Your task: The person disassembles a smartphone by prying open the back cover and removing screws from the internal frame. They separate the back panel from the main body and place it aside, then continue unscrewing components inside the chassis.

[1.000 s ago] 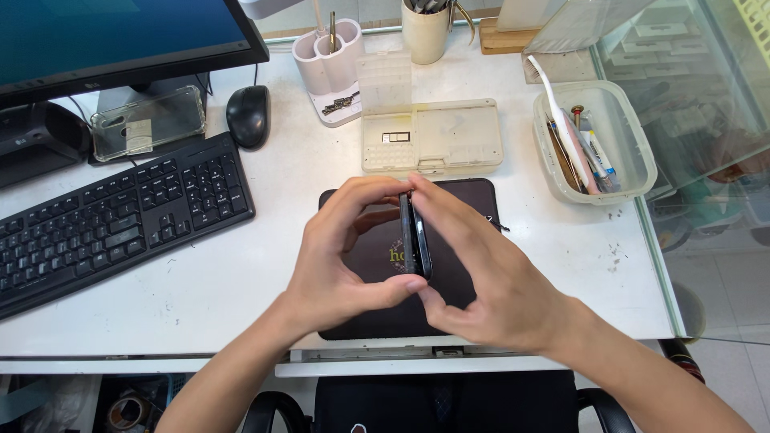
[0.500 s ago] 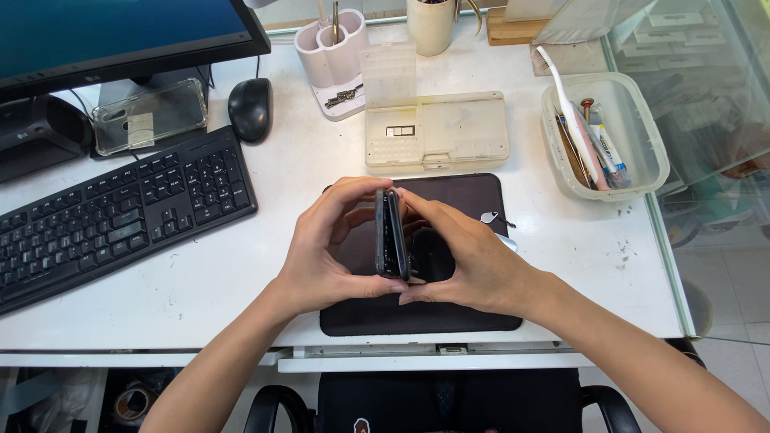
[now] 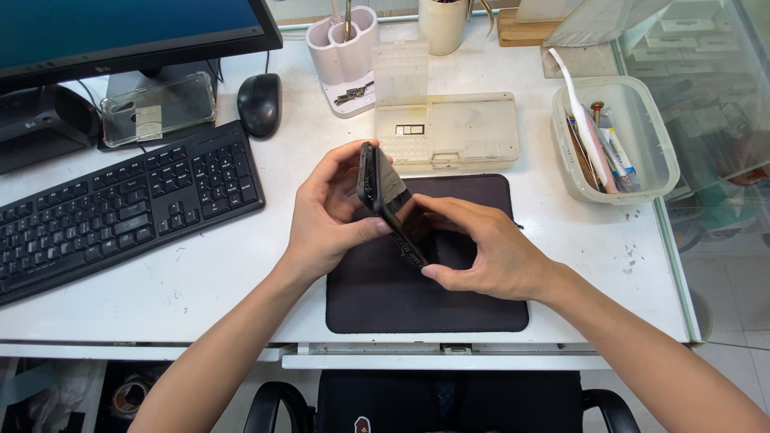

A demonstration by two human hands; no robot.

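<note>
A dark smartphone [image 3: 391, 207] is held on edge above a black work mat [image 3: 425, 301] on the white desk [image 3: 224, 273]. My left hand [image 3: 329, 216] grips its upper end and left side, thumb pressed on the near face. My right hand [image 3: 485, 248] holds its lower end, fingers curled along the edge. The phone tilts, with its top toward the far left. Its screen side is hidden from me.
A clear plastic parts box [image 3: 445, 128] lies just behind the mat. A clear tub of tools [image 3: 618, 140] stands at the right, by the desk's glass edge. A black keyboard [image 3: 120, 208], mouse [image 3: 260, 104], monitor [image 3: 120, 32] and white pen holder [image 3: 346, 52] fill the left and back.
The phone has turned from nearly upright to slanted, its top swinging toward the left. Both hands kept their hold and shifted with it.
</note>
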